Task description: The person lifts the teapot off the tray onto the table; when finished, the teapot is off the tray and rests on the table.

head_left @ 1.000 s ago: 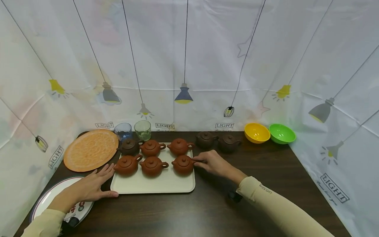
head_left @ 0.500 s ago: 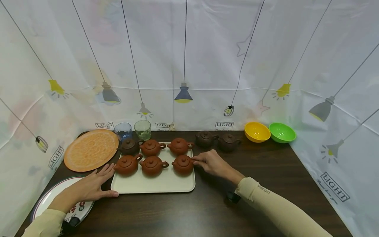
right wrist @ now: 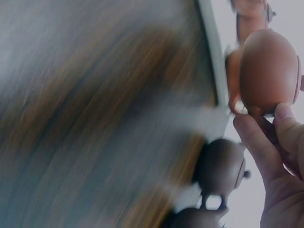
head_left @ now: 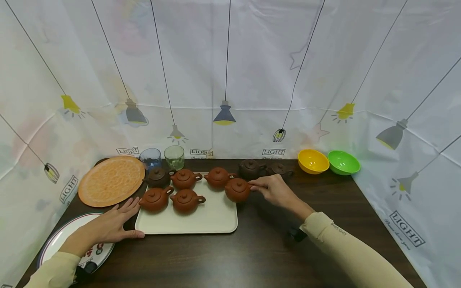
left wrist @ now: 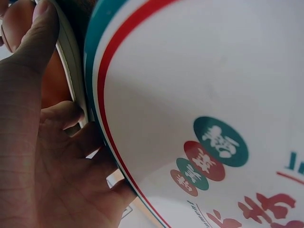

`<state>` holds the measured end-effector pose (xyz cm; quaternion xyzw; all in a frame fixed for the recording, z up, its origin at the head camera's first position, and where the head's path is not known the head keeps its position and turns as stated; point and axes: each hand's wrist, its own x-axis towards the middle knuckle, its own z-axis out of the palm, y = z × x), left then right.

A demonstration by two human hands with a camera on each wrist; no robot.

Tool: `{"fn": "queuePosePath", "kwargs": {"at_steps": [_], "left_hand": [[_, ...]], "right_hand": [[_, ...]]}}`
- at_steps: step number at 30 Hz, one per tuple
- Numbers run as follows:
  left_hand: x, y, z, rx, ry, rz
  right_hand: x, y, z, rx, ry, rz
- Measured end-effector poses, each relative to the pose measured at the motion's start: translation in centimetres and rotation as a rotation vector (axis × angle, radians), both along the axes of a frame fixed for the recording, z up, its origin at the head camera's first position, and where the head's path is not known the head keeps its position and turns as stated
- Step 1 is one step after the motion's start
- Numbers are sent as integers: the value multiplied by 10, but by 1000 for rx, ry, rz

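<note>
While the right hand (head_left: 275, 191) pinches the handle of a reddish clay teapot (head_left: 237, 189), the pot hangs just above the right rim of the cream tray (head_left: 212, 222), clear of the four teapots left on it. Small, round and matte, it is probably light but brittle, and its loose-looking lid could slip if tilted; the loop handle seems the surest hold, with a finger ready over the knob. The left hand (head_left: 108, 226) lies flat, fingers spread and relaxed, against the tray's left edge, above a glossy printed plate (left wrist: 204, 95).
</note>
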<state>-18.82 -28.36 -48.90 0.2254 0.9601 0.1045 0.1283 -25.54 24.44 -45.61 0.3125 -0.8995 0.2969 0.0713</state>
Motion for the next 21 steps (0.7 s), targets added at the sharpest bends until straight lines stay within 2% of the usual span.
{"fn": "queuePosePath", "kwargs": {"at_steps": [8, 15, 21], "left_hand": [[0, 0, 0, 1, -6, 1], [1, -2, -3, 0, -3, 2], [0, -2, -3, -3, -1, 0]], "right_hand": [[-8, 27, -15, 28, 7, -87], [-17, 36, -28, 43, 13, -113], [-22, 36, -31, 46, 8, -118]]}}
